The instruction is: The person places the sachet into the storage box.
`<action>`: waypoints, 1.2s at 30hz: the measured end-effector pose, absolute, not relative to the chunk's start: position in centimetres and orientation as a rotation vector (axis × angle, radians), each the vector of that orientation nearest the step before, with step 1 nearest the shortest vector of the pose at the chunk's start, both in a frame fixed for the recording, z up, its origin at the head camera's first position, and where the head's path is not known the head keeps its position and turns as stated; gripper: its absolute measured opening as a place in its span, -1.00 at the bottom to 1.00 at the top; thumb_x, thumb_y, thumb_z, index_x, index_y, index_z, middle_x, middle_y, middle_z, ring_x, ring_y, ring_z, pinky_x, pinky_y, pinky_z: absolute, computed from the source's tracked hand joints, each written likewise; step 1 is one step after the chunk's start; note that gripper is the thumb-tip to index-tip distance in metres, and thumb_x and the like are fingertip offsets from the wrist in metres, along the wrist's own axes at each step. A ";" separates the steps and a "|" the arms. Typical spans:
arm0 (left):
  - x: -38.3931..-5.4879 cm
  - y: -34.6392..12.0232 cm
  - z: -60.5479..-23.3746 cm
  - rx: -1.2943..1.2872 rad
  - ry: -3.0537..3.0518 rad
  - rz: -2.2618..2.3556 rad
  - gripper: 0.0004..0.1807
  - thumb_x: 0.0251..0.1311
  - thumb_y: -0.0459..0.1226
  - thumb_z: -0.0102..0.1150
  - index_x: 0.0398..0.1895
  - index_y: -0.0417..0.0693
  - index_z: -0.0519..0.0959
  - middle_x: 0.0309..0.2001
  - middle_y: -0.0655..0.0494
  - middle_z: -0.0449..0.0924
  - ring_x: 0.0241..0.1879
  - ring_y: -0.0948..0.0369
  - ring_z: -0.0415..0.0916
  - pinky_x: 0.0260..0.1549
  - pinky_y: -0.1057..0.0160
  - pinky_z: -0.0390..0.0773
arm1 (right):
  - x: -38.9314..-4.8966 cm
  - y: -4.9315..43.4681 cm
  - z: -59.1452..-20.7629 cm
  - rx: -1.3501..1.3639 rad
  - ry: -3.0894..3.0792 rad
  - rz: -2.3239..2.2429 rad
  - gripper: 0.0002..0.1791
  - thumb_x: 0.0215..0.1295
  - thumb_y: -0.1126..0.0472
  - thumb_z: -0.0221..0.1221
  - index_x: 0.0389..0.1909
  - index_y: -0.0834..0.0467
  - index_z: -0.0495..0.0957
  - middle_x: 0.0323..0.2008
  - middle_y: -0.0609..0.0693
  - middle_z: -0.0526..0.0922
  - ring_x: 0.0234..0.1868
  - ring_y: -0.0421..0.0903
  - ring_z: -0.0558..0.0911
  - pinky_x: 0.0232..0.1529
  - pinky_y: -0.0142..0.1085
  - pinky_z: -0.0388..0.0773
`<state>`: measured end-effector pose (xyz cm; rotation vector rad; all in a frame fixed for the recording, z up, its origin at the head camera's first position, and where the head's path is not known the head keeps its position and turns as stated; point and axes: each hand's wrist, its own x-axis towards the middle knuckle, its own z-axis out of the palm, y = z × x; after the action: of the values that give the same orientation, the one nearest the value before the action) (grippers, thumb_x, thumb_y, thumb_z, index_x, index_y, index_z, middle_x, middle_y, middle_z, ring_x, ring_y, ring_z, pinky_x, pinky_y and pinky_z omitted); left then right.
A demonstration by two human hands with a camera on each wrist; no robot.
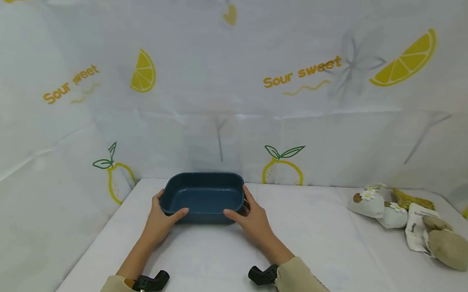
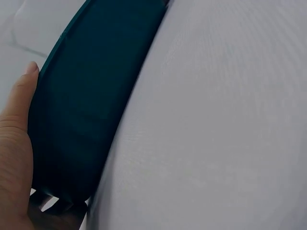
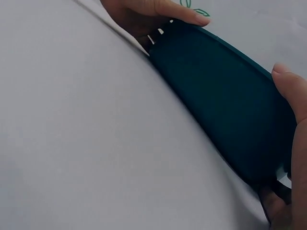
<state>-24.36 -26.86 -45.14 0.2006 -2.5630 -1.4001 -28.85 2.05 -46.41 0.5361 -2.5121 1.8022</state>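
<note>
A dark teal rectangular bin (image 1: 206,218) with rounded corners sits near the back edge of the white table, its inside bare. My left hand (image 1: 160,220) grips its left end, thumb over the front rim and fingers round the side. At the opposite end, my right hand (image 1: 256,220) holds it the same way. From the left wrist, the bin's wall (image 2: 91,96) fills the space beside my left hand (image 2: 14,158). Both hands show in the right wrist view, the right hand (image 3: 300,110) nearer; fingertips are partly hidden under the bin.
Two white pouches with daisies (image 1: 366,203), an olive-yellow bundle (image 1: 413,199), a white printed bag (image 1: 417,226) and a tan pouch (image 1: 449,247) lie at the table's right. A lemon-printed white sheet (image 1: 202,130) hangs behind the table.
</note>
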 end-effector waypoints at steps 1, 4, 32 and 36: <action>-24.5 -26.6 -45.2 0.196 -2.558 -1.404 0.23 0.15 0.11 0.40 0.64 0.00 -0.24 0.62 -0.29 -0.14 0.60 -0.23 -0.10 0.46 -0.35 0.09 | -28.9 2.4 -46.4 0.540 -2.513 1.802 0.11 0.20 -0.17 0.39 0.63 -0.19 -0.08 0.59 0.05 0.17 0.53 0.08 0.33 0.40 -0.02 0.42; -24.9 -25.9 -45.3 0.169 -2.550 -1.410 0.24 0.11 0.10 0.43 0.64 0.01 -0.21 0.63 -0.24 -0.14 0.60 -0.20 -0.10 0.47 -0.34 0.08 | -29.0 3.5 -46.4 0.539 -2.524 1.793 0.11 0.22 -0.16 0.39 0.64 -0.19 -0.10 0.58 0.06 0.18 0.52 0.08 0.34 0.40 -0.02 0.42; -27.2 -16.0 -46.2 0.063 -2.442 -1.496 0.30 -0.06 0.15 0.54 0.63 0.03 -0.08 0.61 -0.09 0.01 0.58 -0.09 0.05 0.47 -0.27 0.17 | -29.1 12.9 -46.0 0.483 -2.620 1.546 -0.01 0.42 -0.10 0.19 0.66 -0.02 -0.20 0.61 0.22 0.01 0.52 0.21 0.29 0.41 0.05 0.37; -27.3 -14.5 -46.5 0.030 -2.415 -1.518 0.29 -0.06 0.14 0.55 0.62 0.01 -0.06 0.61 -0.09 0.03 0.57 -0.08 0.07 0.46 -0.27 0.18 | -29.0 14.5 -46.1 0.459 -2.637 1.503 -0.02 0.43 -0.10 0.18 0.66 -0.04 -0.20 0.60 0.26 0.02 0.47 0.26 0.34 0.39 0.09 0.39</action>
<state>-27.30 -14.48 -46.47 0.0301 -2.4147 -1.5178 -28.98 14.46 -46.11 0.4591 -2.6372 1.5035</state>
